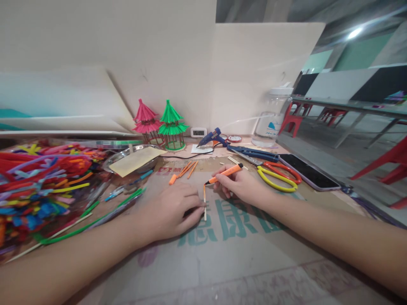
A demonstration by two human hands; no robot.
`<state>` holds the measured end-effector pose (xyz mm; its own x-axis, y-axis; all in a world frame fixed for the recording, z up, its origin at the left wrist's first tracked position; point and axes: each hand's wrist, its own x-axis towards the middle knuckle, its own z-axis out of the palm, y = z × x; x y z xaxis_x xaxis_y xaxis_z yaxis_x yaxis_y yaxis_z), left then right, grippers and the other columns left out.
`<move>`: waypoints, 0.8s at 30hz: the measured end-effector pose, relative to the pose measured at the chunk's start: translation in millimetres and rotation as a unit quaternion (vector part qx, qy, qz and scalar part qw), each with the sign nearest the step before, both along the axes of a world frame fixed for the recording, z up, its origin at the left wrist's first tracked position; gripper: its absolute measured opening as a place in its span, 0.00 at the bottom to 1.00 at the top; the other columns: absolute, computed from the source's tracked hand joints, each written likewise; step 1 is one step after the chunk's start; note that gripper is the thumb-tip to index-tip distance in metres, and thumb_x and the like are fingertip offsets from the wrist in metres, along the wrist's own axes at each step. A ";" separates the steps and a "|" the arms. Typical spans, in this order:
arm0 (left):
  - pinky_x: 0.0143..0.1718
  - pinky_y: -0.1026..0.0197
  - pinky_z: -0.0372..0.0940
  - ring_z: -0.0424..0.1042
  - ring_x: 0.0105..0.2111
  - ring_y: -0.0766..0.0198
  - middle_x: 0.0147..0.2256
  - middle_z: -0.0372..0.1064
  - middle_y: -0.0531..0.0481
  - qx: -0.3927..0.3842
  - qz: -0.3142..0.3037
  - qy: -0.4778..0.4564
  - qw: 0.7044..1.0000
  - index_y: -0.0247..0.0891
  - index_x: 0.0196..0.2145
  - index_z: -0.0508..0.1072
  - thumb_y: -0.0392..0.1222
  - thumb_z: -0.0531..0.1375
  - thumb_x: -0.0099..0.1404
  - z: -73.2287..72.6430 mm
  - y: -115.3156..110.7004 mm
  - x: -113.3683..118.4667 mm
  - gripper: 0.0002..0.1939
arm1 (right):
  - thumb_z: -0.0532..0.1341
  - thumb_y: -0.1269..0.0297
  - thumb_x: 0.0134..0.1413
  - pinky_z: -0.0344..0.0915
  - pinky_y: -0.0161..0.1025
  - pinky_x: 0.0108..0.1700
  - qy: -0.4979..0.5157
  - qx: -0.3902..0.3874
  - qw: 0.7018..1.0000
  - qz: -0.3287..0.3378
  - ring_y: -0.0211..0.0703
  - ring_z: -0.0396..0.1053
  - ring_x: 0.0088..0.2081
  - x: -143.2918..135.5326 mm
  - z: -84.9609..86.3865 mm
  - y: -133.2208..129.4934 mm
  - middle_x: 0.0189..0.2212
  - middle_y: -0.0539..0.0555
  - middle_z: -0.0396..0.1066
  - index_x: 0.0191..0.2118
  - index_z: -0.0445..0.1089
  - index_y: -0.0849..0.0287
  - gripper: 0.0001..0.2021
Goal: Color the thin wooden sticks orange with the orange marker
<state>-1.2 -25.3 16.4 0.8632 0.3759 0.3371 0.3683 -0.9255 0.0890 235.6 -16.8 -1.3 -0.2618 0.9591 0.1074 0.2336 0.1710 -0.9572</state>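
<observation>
My right hand (237, 182) is closed around an orange marker (229, 170), its dark tip at the upper end of a thin wooden stick (205, 207). The stick's upper part is orange and its lower part pale. My left hand (178, 209) has its fingertips pressed on the stick's side, holding it against the printed board (203, 262). An orange cap (173, 179) lies beyond my left hand, beside several orange sticks (192, 169).
Colourful pipe cleaners (41, 182) heap at left, near a metal plate (111, 161). Behind stand pink (146, 120) and green (171, 123) pavilions and a blue glue gun (211, 137). Scissors (276, 180), a phone (308, 171) and a bottle (271, 118) are at right.
</observation>
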 end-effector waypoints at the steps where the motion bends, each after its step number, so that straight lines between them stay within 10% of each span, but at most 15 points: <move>1: 0.35 0.59 0.58 0.67 0.32 0.61 0.31 0.69 0.49 0.000 0.000 0.000 1.000 0.37 0.36 0.75 0.40 0.53 0.74 0.2 -0.2 0.0 0.13 | 0.58 0.56 0.63 0.60 0.32 0.22 -0.001 -0.001 1.000 -0.001 0.33 0.63 0.20 0.0 0.1 -0.2 0.28 0.50 0.74 0.37 0.66 0.58 0.10; 24: 0.36 0.59 0.60 0.68 0.33 0.61 0.33 0.70 0.49 -0.009 0.005 0.009 1.000 0.38 0.36 0.75 0.40 0.53 0.74 -0.6 1.0 -0.4 0.12 | 0.58 0.61 0.61 0.60 0.30 0.22 -0.007 -0.020 0.999 0.042 0.31 0.62 0.19 -0.5 5.4 -4.3 0.22 0.46 0.71 0.35 0.65 0.58 0.07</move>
